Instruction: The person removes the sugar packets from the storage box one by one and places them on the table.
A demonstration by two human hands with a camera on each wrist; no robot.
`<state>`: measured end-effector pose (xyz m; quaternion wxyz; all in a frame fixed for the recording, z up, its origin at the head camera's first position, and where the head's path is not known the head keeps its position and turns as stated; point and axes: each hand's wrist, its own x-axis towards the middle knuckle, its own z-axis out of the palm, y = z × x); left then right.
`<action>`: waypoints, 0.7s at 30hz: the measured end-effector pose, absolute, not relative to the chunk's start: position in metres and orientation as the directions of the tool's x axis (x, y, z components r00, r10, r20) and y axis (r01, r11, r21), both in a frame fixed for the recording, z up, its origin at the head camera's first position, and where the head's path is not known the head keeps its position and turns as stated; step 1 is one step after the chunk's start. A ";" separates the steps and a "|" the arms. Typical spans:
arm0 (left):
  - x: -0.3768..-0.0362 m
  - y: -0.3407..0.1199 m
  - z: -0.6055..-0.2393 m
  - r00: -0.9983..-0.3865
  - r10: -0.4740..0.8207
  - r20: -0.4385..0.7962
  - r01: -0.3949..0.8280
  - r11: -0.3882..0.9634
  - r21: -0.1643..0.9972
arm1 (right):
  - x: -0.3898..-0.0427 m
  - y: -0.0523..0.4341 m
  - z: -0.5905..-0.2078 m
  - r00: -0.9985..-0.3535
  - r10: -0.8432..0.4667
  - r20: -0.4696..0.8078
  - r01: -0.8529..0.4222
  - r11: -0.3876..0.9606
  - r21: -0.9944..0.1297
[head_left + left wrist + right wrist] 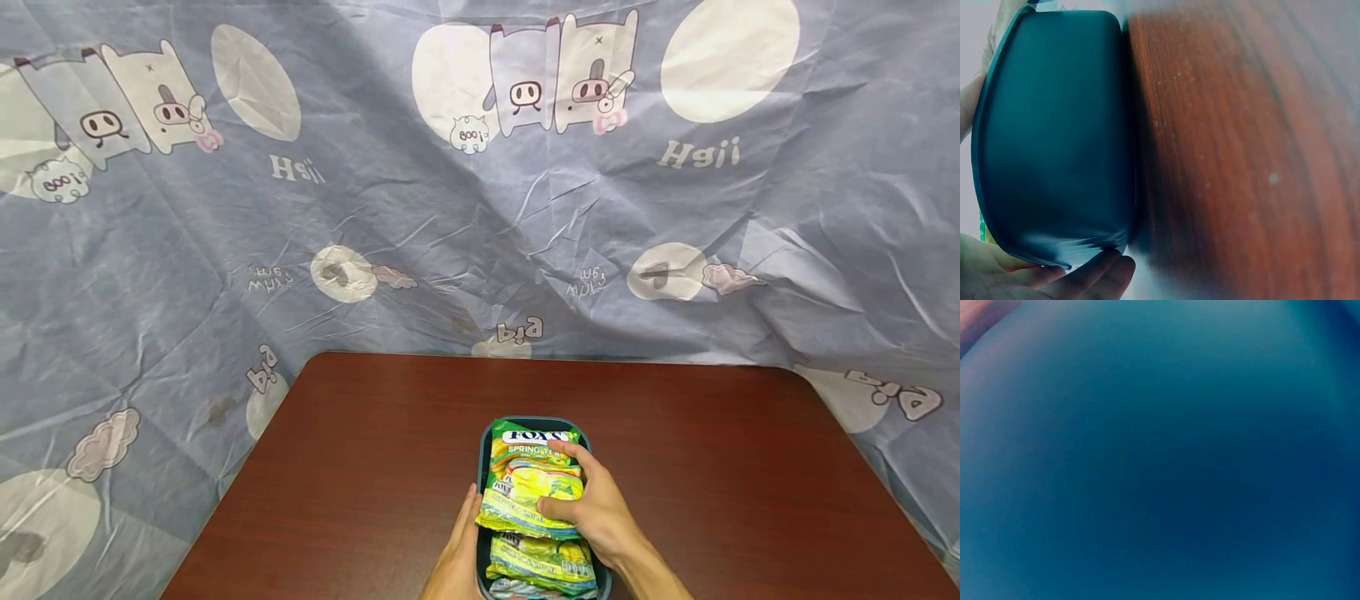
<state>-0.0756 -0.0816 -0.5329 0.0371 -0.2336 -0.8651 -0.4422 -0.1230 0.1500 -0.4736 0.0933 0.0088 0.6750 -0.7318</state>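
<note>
The right hand (596,508) is grasping the top candy packet (532,482), thumb curled over its face and fingers along its right edge, while the left hand (459,550) is lying with straight, relaxed fingers against the left wall of the dark teal tub (482,454). The tub is sitting near the front middle of the desk (375,450), its long axis running away from the person. The packet is lying the same way, its printed name end pointing towards the far edge. At least two more packets are showing beneath it, though the count is unclear. They are glossy, crinkled plastic in green and yellow. The tub is smooth with rounded corners; the desk is reddish-brown wood grain. A wrinkled blue cartoon-print cloth (375,208) is hanging behind.
</note>
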 end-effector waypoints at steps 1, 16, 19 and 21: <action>-0.076 -0.082 -0.532 -0.888 0.374 0.266 0.436 0.506 0.744 | -0.123 0.150 -0.473 -0.982 -0.128 -0.135 0.146 -0.075 -0.986; -0.074 -0.081 -0.531 -0.903 0.361 0.234 0.405 0.532 0.744 | -0.114 0.162 -0.455 -0.986 -0.144 -0.081 0.096 -0.103 -0.990; -0.074 -0.082 -0.531 -0.901 0.368 0.228 0.404 0.523 0.750 | -0.114 0.166 -0.452 -0.985 -0.162 -0.058 0.079 -0.128 -0.989; -0.074 -0.082 -0.530 -0.902 0.374 0.215 0.395 0.515 0.761 | -0.114 0.170 -0.449 -0.983 -0.180 -0.044 0.071 -0.148 -0.986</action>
